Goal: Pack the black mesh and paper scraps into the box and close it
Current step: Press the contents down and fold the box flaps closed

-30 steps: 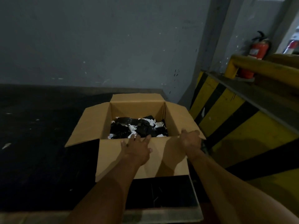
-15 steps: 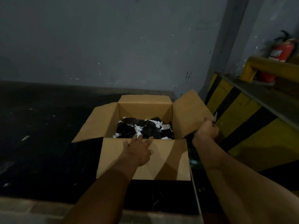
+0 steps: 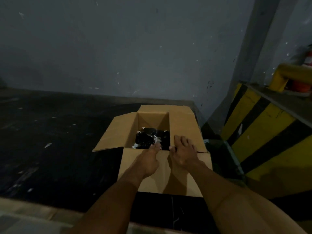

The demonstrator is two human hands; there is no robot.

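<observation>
A brown cardboard box point(image 3: 148, 173) sits on a dark platform in the middle of the view. Black mesh point(image 3: 146, 141) mixed with white paper scraps point(image 3: 157, 139) lies inside it. The right flap point(image 3: 184, 125) is folded down over the right half of the opening. My right hand point(image 3: 183, 152) rests flat on that flap near its front edge, fingers spread. My left hand point(image 3: 149, 159) lies on the near flap, fingertips at the edge of the opening. The left flap point(image 3: 116, 134) and the far flap point(image 3: 164, 108) stand open.
A grey wall rises just behind the box. A yellow-and-black striped barrier point(image 3: 263, 132) runs along the right side, with a yellow rail point(image 3: 293, 75) and a red fire extinguisher point(image 3: 308, 58) above it. White scraps point(image 3: 48, 145) dot the dark surface at left.
My right hand lifted the right flap from outside and folded it down over the box, and now rests on top of it. The left hand stayed on the near flap.
</observation>
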